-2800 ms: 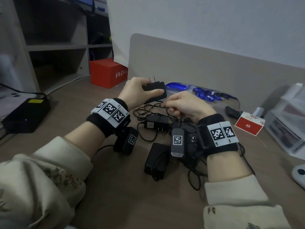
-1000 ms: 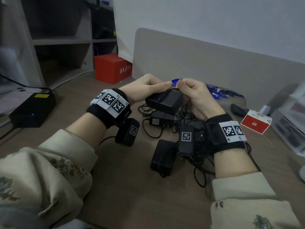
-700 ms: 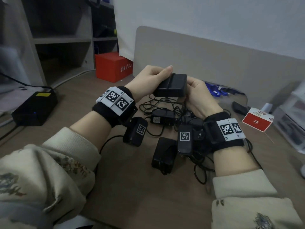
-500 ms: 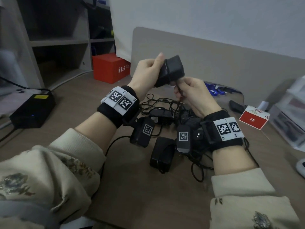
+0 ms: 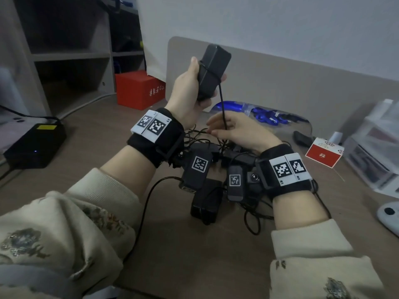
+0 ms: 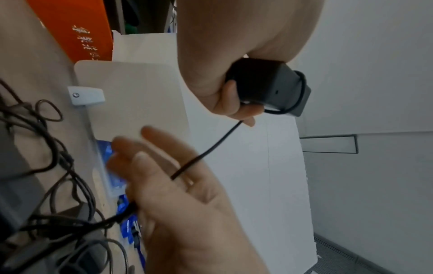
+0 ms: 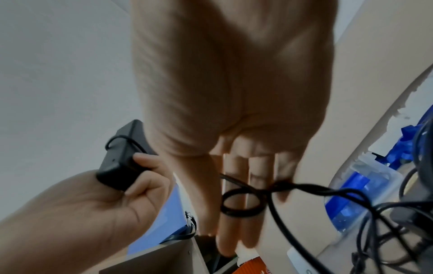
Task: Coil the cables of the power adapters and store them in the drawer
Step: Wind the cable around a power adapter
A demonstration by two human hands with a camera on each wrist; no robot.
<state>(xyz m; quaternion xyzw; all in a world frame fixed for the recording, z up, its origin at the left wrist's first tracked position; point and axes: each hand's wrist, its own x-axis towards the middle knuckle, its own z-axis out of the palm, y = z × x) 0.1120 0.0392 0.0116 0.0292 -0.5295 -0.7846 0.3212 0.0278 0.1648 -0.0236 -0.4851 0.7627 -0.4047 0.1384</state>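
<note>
My left hand [image 5: 190,89] is clamped round the black power adapter [image 5: 212,71], held upright in the upper middle of the head view, with one turn of its cable [image 5: 222,108] already crossing the body. My right hand [image 5: 235,131] sits lower, fingers nearly straight and relaxed, the cable running across them and through a small loop rather than being pinched. To wind well, I judge I should keep the brick steady, let the cord slide through my right fingers under light tension, and lay each turn beside the last so nothing bunches. The snag is below: the cord trails down into a tangle of other adapters and cords [image 5: 207,201] on the desk [image 5: 172,255] at centre frame, and that little loop near my fingers could tighten into a knot if I pull hard. A red box [image 5: 138,89] stands at upper left, a black unit [image 5: 32,143] at the left edge, blue items in a clear bag [image 5: 265,115] beyond my hands, and clear plastic drawers [image 5: 371,152] at the right edge, probably where this goes.
</note>
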